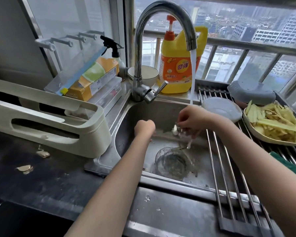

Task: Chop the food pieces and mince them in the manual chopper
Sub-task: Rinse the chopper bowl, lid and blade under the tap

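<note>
Risk, judged: the small white food piece (175, 130), wet and slippery, may slip down into the clear glass chopper bowl (173, 164) or the drain of the stainless steel sink (161, 110), since water runs from the curved chrome faucet (161, 23) just behind. The right hand (193, 117) pinches that piece with curled fingers above the sink. The left hand (144, 128) is fisted; contents cannot be told.

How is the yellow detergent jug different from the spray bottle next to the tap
The yellow detergent jug is broad, with an orange pump top and a side handle; the spray bottle is slimmer, with a black trigger head. The jug stands right of the faucet, the bottle left. Both stand upright by the window.
</note>
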{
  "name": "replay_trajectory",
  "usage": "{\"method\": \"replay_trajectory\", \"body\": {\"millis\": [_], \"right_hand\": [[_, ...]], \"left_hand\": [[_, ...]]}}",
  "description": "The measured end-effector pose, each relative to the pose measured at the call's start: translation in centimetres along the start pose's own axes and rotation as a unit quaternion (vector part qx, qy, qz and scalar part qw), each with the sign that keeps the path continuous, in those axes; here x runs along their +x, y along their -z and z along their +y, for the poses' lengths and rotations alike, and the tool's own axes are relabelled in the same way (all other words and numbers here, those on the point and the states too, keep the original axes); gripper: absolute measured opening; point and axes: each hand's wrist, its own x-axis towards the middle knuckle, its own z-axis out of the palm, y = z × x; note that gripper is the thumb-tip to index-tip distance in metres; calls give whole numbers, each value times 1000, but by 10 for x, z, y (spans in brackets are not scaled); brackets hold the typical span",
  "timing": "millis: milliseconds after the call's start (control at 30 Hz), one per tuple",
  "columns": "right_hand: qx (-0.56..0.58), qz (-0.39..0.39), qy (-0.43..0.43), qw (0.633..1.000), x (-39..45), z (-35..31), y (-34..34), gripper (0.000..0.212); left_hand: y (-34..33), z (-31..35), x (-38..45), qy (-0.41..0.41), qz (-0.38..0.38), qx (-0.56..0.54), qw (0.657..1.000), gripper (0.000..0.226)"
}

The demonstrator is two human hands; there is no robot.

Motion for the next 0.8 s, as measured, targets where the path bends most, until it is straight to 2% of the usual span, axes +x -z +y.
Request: {"method": "replay_trajectory", "body": {"millis": [33, 100, 167, 267, 433, 567, 667, 733, 800], "right_hand": [[-11, 23, 33, 999, -7, 1, 0, 10], [-81, 102, 115, 985, -18, 3, -2, 7], [-131, 160, 175, 963, -28, 6, -4, 8], [-166, 183, 205, 947, -38, 16, -6, 10], [-180, 186, 213, 942, -50, 28, -8, 5], [-164, 123, 145, 968, -55, 27, 5, 17], [-129, 98, 110, 981, -52, 22, 20, 26], [-162, 75, 96, 979, -47, 20, 28, 38], [-189, 122, 86, 970, -40, 15, 36, 35]], "left_hand": [[2, 3, -2, 41, -42, -42, 997, 30], [6, 9, -5, 87, -134, -49, 986, 34], [6, 11, -6, 74, -213, -1, 974, 39], [2, 13, -12, 7, -290, 11, 957, 40], [-5, 9, -18, -113, -269, 10, 957, 15], [-11, 11, -24, -195, -258, -29, 946, 7], [-13, 12, -25, -183, -267, -76, 943, 9], [-14, 12, -24, -171, -274, -106, 940, 16], [-15, 12, -24, -169, -277, -128, 937, 17]]}}
